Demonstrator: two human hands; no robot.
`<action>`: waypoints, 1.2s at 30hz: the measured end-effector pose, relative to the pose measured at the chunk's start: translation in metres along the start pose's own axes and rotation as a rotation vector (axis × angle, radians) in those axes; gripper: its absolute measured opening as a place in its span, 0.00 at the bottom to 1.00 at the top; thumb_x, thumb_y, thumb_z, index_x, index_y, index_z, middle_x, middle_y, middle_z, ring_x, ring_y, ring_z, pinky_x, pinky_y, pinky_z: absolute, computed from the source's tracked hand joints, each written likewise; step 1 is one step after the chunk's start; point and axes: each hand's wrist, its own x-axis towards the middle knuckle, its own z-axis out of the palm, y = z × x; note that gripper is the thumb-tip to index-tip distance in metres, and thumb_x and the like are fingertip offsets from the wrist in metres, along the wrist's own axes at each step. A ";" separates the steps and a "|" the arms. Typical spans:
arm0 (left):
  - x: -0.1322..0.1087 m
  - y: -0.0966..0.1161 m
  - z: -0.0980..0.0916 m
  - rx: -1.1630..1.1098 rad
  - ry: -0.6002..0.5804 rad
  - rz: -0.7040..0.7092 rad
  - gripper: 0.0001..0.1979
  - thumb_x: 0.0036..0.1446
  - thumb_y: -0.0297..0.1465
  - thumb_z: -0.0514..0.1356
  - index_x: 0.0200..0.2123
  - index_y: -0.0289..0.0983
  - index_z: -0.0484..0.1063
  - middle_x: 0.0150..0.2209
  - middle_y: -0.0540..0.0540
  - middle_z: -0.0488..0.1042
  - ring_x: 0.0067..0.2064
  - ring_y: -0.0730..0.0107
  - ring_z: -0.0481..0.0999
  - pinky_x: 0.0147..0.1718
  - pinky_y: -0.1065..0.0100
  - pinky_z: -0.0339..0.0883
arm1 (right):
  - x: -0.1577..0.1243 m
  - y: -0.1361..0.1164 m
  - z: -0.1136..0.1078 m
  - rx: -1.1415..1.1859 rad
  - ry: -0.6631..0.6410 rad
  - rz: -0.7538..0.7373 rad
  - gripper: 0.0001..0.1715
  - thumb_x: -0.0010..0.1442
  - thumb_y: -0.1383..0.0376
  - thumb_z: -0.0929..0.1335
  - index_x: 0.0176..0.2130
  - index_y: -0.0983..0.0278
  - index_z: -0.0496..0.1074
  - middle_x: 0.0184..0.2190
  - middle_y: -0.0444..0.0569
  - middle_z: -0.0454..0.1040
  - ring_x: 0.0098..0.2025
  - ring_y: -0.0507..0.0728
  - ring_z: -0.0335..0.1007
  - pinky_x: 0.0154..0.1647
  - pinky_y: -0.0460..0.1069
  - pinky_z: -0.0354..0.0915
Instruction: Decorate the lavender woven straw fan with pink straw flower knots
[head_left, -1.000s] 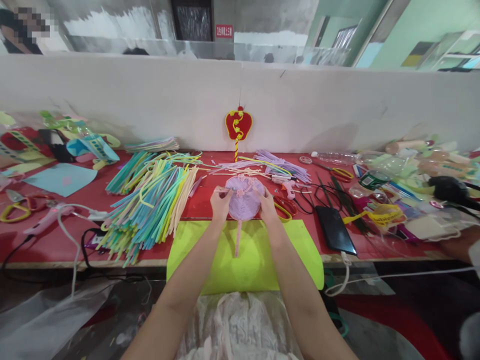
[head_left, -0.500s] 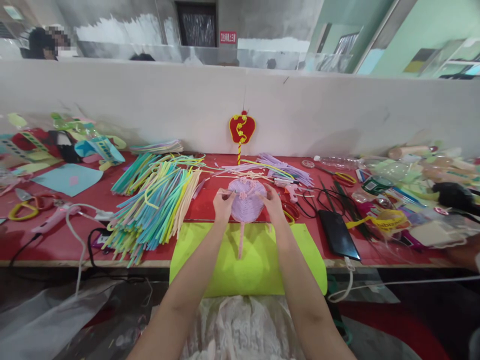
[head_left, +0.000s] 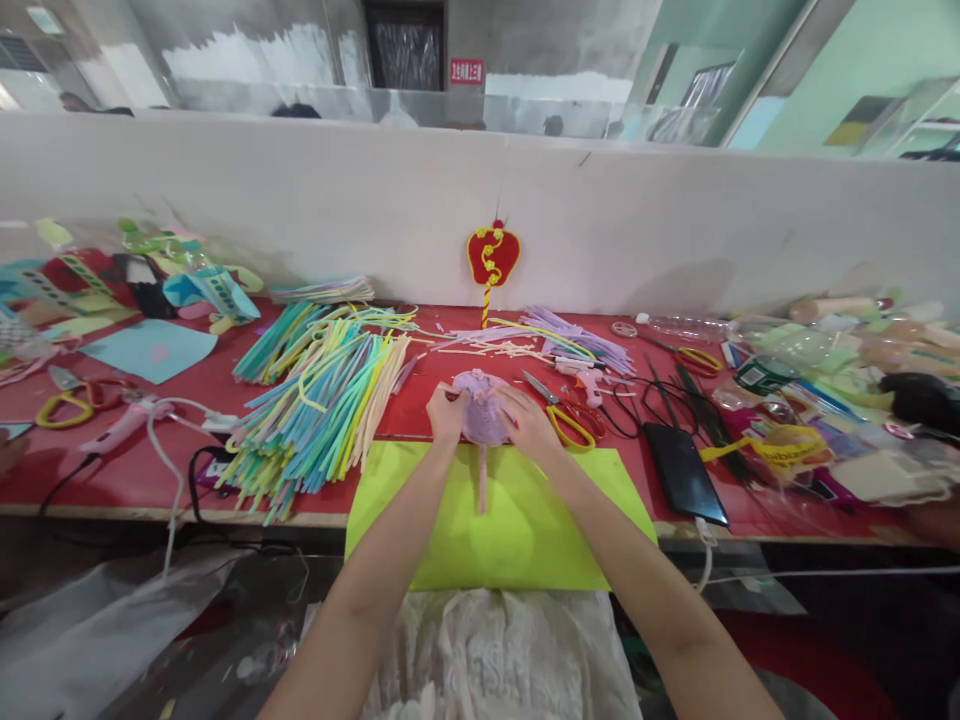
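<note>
A round lilac hand fan (head_left: 484, 422) made of fuzzy pipe cleaners, with small pink flowers near its top, is held over the front of the table. Its pink handle (head_left: 482, 485) points toward me. My left hand (head_left: 445, 412) pinches the fan's left edge, fingers closed. On the right side, my right hand (head_left: 531, 425) grips the rim, its fingers reaching over the fan's face. A lime-green sheet (head_left: 450, 545) lies under the handle and my wrists. Just right of my right hand are scissors (head_left: 566, 420) with yellow and red handles.
Bundles of coloured pipe cleaners (head_left: 322, 410) lie at left, purple ones (head_left: 581, 335) behind. A red apple-shaped fan (head_left: 493, 257) stands against the white partition (head_left: 337, 200). A glue gun (head_left: 585, 380), a phone (head_left: 682, 475) and plastic bottles crowd the right; more scissors (head_left: 67, 400) lie far left.
My right hand has moved inward, its fingers now over the fan's face. The fan has tilted and looks flatter. The scissors beside it are more exposed. The whole view has shifted slightly.
</note>
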 end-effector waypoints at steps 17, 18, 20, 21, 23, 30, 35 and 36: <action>-0.010 -0.005 -0.006 0.191 0.069 0.128 0.12 0.46 0.27 0.60 0.37 0.37 0.66 0.39 0.43 0.70 0.44 0.61 0.69 0.46 0.61 0.61 | -0.005 0.005 0.024 -0.237 -0.188 -0.089 0.26 0.65 0.58 0.54 0.60 0.60 0.57 0.57 0.51 0.64 0.58 0.58 0.59 0.58 0.56 0.55; -0.011 -0.004 -0.010 0.219 0.087 0.169 0.17 0.46 0.27 0.60 0.42 0.37 0.65 0.43 0.40 0.69 0.48 0.59 0.68 0.48 0.59 0.60 | -0.005 0.004 0.024 -0.242 -0.192 -0.089 0.27 0.65 0.58 0.54 0.60 0.61 0.57 0.57 0.51 0.64 0.58 0.58 0.58 0.58 0.55 0.55; -0.010 -0.002 -0.019 0.278 0.070 0.254 0.23 0.48 0.27 0.60 0.49 0.37 0.63 0.49 0.37 0.67 0.53 0.55 0.64 0.51 0.56 0.57 | -0.005 0.004 0.024 -0.245 -0.198 -0.082 0.27 0.65 0.58 0.54 0.60 0.61 0.57 0.57 0.51 0.64 0.58 0.58 0.58 0.58 0.55 0.55; -0.008 -0.001 -0.024 0.301 0.045 0.302 0.23 0.49 0.27 0.59 0.51 0.38 0.63 0.50 0.37 0.66 0.54 0.54 0.63 0.52 0.55 0.56 | -0.005 0.005 0.025 -0.244 -0.198 -0.077 0.27 0.65 0.58 0.54 0.61 0.61 0.56 0.58 0.50 0.63 0.58 0.58 0.58 0.58 0.55 0.54; -0.004 0.001 -0.032 0.349 -0.011 0.417 0.21 0.49 0.25 0.59 0.48 0.40 0.66 0.53 0.38 0.64 0.58 0.52 0.59 0.56 0.53 0.51 | -0.006 0.006 0.026 -0.235 -0.191 -0.071 0.27 0.65 0.59 0.54 0.61 0.60 0.56 0.58 0.50 0.63 0.59 0.58 0.58 0.59 0.55 0.54; 0.013 0.002 -0.030 0.565 -0.426 0.582 0.07 0.52 0.25 0.57 0.29 0.41 0.73 0.35 0.44 0.73 0.42 0.59 0.71 0.52 0.58 0.56 | -0.007 0.005 0.029 -0.252 -0.179 -0.092 0.26 0.66 0.59 0.53 0.60 0.61 0.57 0.58 0.49 0.63 0.58 0.57 0.58 0.59 0.55 0.53; 0.017 0.010 -0.022 0.670 -0.542 0.550 0.07 0.53 0.24 0.55 0.28 0.38 0.72 0.35 0.44 0.72 0.41 0.62 0.71 0.46 0.65 0.61 | -0.006 0.004 0.028 -0.294 -0.178 -0.081 0.26 0.66 0.59 0.53 0.59 0.62 0.58 0.57 0.50 0.64 0.58 0.57 0.58 0.58 0.54 0.53; 0.017 0.013 -0.022 0.676 -0.553 0.544 0.06 0.53 0.24 0.55 0.28 0.38 0.72 0.35 0.44 0.72 0.41 0.63 0.71 0.45 0.66 0.61 | -0.006 0.004 0.028 -0.302 -0.178 -0.078 0.26 0.66 0.59 0.53 0.59 0.62 0.58 0.57 0.51 0.64 0.58 0.57 0.58 0.58 0.53 0.53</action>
